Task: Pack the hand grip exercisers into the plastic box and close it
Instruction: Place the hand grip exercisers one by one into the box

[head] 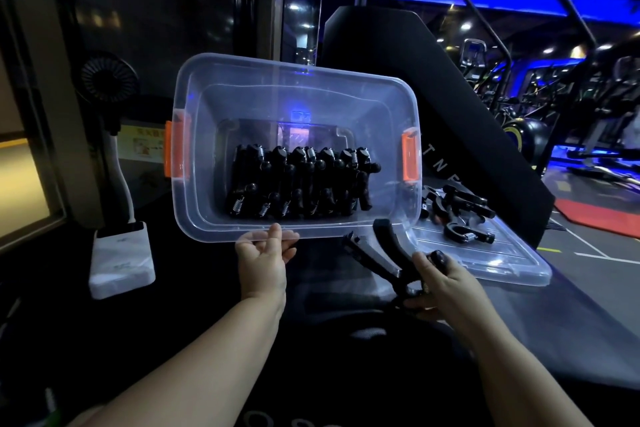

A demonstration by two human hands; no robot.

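Packing looks well past the halfway mark, as far as we can judge from the head camera. Our left hand point(266, 258) holds the near rim of the clear box point(381, 107), thumb over the edge and fingers point(290, 248) curled beneath it. The box is tipped so that its open mouth faces us. Inside, a row of exercisers point(298, 184) lies side by side across the bottom, black handles and small springs showing. We cannot count them with any certainty.

Our right hand point(446, 284) has its fingers clenched round the spring end of one more exerciser point(384, 253). Its two handles point up toward the near right corner of the box, just outside the rim and not yet inside.

To the right, the lid point(485, 263) lies flat on the worktop point(571, 305), partly behind the box. A few loose exercisers point(460, 211) rest on top of it, close to the right wall of the box. The orange latches point(409, 156) on the two short ends have nothing to clip onto yet.

By our reckoning, the held exerciser goes in next. Those on the lid must follow, and then the lid can go on and both latches be snapped shut.
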